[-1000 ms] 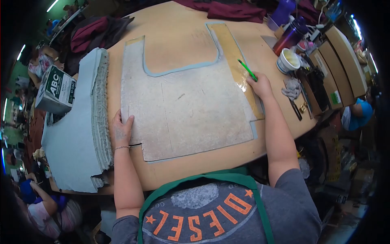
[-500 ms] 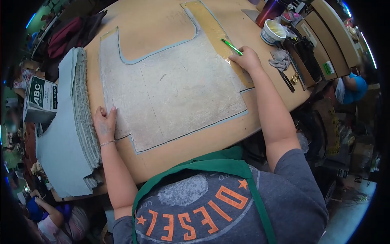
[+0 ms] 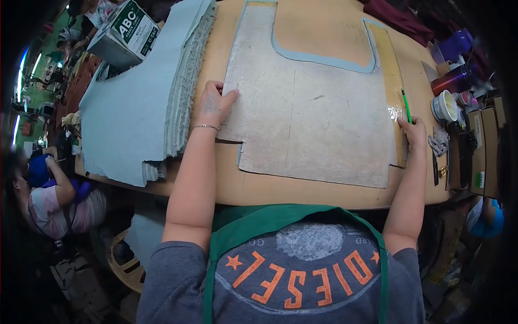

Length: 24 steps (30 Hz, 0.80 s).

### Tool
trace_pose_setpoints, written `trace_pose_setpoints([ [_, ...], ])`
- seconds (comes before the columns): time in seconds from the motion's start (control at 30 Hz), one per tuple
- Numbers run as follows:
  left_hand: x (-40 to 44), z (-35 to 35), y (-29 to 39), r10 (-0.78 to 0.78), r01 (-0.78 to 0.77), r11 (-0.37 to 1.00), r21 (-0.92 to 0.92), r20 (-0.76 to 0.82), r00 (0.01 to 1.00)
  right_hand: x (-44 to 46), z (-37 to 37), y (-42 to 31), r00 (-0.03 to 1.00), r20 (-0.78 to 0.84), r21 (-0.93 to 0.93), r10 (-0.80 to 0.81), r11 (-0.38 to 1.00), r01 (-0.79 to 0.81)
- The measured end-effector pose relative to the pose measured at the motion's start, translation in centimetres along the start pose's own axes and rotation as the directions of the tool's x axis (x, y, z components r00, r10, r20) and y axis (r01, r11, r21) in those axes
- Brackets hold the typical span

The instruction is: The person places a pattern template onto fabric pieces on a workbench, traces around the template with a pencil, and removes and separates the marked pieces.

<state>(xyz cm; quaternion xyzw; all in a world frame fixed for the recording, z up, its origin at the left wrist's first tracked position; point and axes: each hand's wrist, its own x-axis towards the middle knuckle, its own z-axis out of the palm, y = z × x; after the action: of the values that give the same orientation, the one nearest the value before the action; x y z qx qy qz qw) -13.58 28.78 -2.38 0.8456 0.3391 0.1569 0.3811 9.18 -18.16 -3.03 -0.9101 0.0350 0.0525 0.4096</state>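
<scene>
A large, flat, greyish-white pattern board (image 3: 313, 124) with a U-shaped cut-out lies on the table. Yellow tape (image 3: 386, 59) covers its right strip. Light blue sheet material (image 3: 329, 62) shows from beneath along the cut-out and part of the left edge. My left hand (image 3: 216, 103) is closed at the board's left edge, thumb on top and fingers partly hidden. At the right edge, my right hand (image 3: 414, 132) is closed around a green pen (image 3: 406, 105) that points away from me, and its thumb touches the taped strip.
A thick stack of light blue sheets (image 3: 137, 113) stands left, bearing an ABC box (image 3: 127, 35). To the right are a white tub (image 3: 445, 106), a dark red tumbler (image 3: 452, 79), a crumpled cloth (image 3: 440, 142), a black pen (image 3: 435, 170) and cardboard boxes (image 3: 484, 146). Another person (image 3: 59, 194) sits far left.
My view has turned, so the table appears rotated. The board has slid toward me over the blue sheet, whose strip widens in the cut-out and vanishes at the near edge. Both hands stay at the board's sides.
</scene>
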Motion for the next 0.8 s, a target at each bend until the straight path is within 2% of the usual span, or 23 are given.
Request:
trace_pose_setpoints([
  [0.07,0.2,0.1,-0.1,-0.012,0.014,0.996,-0.091,0.024,1.0,0.4,0.0,0.8,1.0,0.012,0.167,-0.003,0.986,0.001],
  [0.13,0.3,-0.4,0.5,-0.014,0.022,0.993,-0.117,0.075,0.997,0.3,0.3,0.6,0.999,-0.022,0.122,-0.023,0.992,0.026],
  [0.33,1.3,-1.2,1.7,0.134,-0.14,0.99,0.017,0.194,0.972,-0.1,1.3,-0.5,0.978,-0.093,-0.2,-0.185,0.966,0.164],
  [0.43,2.0,-0.6,0.6,0.275,-0.298,0.907,0.299,0.117,0.954,-0.3,1.6,-1.1,0.97,-0.117,-0.272,-0.215,0.946,0.177],
  [0.53,2.0,-0.5,0.4,0.327,-0.334,0.873,0.356,0.083,0.941,-1.0,2.0,-1.7,0.968,-0.141,-0.302,-0.205,0.94,0.156],
  [0.67,1.9,-1.3,0.7,0.179,-0.209,0.969,0.131,0.207,0.962,-0.7,2.1,-1.1,0.955,-0.184,-0.365,-0.234,0.918,0.155],
  [0.73,1.7,-1.4,0.5,0.138,-0.159,0.984,0.084,0.211,0.968,-0.7,1.7,-1.5,0.975,-0.149,-0.25,-0.166,0.96,0.125],
  [0.8,1.6,-1.2,0.5,0.18,-0.206,0.968,0.146,0.174,0.968,-0.3,1.5,-1.5,0.992,-0.086,-0.089,-0.092,0.992,0.084],
])
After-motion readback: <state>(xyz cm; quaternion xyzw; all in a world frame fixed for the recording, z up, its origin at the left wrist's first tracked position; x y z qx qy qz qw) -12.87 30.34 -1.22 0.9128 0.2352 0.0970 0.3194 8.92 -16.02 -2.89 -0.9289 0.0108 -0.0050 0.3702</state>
